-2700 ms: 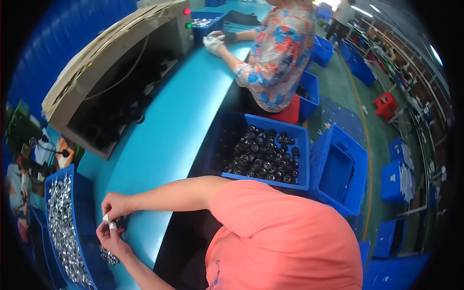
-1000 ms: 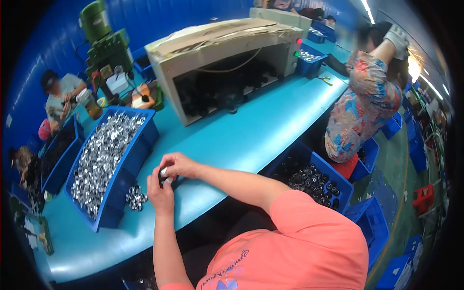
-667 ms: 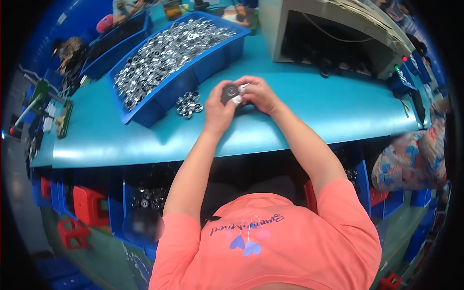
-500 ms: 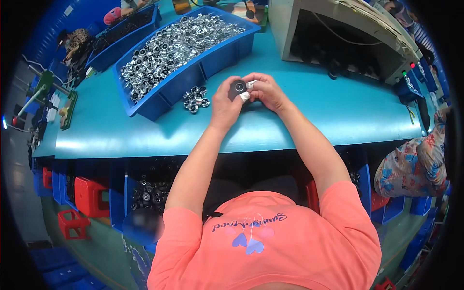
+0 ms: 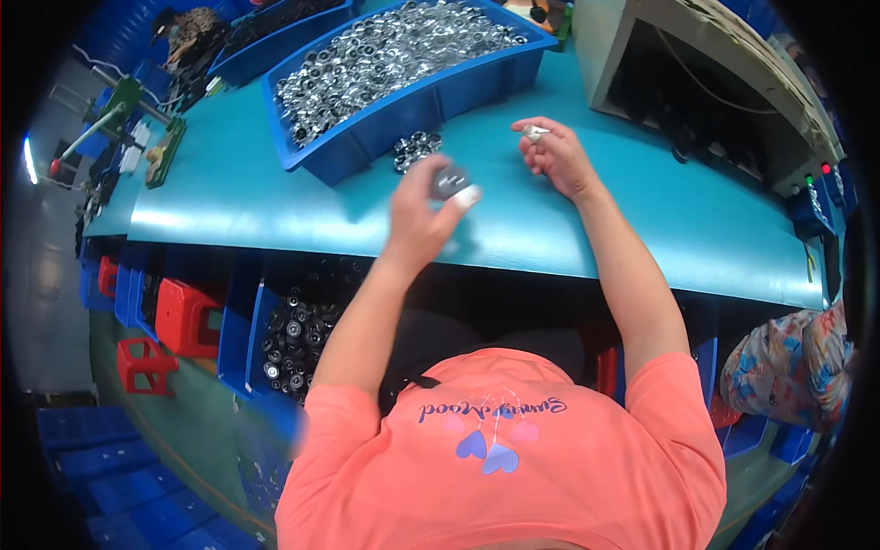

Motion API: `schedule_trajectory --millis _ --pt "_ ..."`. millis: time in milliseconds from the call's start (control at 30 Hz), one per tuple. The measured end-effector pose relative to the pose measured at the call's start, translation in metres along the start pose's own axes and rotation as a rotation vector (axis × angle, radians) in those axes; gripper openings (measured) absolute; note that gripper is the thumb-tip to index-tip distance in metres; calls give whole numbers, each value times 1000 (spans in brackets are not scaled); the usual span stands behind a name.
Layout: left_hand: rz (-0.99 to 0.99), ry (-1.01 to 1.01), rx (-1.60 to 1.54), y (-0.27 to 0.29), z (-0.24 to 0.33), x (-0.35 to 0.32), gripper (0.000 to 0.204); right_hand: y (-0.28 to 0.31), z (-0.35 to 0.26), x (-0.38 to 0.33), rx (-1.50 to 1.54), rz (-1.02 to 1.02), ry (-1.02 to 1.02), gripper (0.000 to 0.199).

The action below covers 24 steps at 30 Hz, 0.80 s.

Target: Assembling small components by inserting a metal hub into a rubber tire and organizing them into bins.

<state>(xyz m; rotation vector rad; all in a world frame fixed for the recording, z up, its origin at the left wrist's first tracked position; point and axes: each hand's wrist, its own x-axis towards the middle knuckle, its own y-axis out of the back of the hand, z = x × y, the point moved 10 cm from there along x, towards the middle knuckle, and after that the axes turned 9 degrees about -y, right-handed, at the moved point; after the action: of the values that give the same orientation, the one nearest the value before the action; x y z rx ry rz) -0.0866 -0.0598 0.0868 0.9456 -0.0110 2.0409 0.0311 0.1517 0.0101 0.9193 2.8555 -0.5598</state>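
Note:
Held up over the blue-green tabletop (image 5: 513, 220), a round black wheel-like part (image 5: 449, 181) sits between the thumb and fingers of my left hand (image 5: 417, 216). It is slightly blurred, and my fingers cover part of its rim. My right hand (image 5: 561, 163) hovers to the right, apart from the part. Its index finger reaches out while the others curl loosely; nothing shows in it. White wrapping covers a digit on each hand. Just beyond my left hand lies a small cluster of shiny silver-and-black round pieces (image 5: 417, 148), against a long blue bin (image 5: 394, 128).
Many shiny round pieces (image 5: 394, 60) fill the blue bin. A pale box-like housing with a dark opening (image 5: 697, 92) stands at the right. Below the table's front edge, a blue crate holds black round parts (image 5: 298, 335). Red stools (image 5: 188, 321) stand at left; another person's patterned sleeve (image 5: 793, 367) is at right.
My hands have parted: the left moved slightly left and nearer with the black part, while the right let go and moved right. The whole view has also shifted.

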Motion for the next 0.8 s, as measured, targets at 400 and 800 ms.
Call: schedule_trajectory --millis 400,800 --pt "-463 571 1055 245 -2 -221 44 -5 2 -2 -151 27 2 24" --pt "-336 -20 768 -6 -39 19 55 1 -1 -3 -233 89 74 22"
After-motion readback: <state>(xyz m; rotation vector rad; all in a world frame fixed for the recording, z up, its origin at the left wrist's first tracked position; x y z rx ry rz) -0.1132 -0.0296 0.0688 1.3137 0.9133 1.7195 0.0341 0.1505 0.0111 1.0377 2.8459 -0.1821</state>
